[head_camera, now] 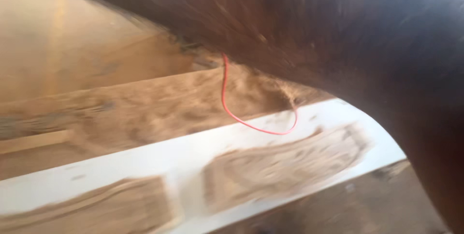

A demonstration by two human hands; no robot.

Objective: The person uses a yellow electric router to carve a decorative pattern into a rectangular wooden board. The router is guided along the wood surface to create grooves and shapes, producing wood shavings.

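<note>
Sawdust-strewn wooden boards (145, 103) fill the blurred background, with a pale white-painted frame (193, 159) running diagonally across the lower half. One dark arm (367, 45) arches from the top centre down the right edge, very close to the camera; whether it is left or right cannot be told. No fingers show. A thin red cord (232, 113) hangs from beneath the arm, looping onto the frame.
</note>
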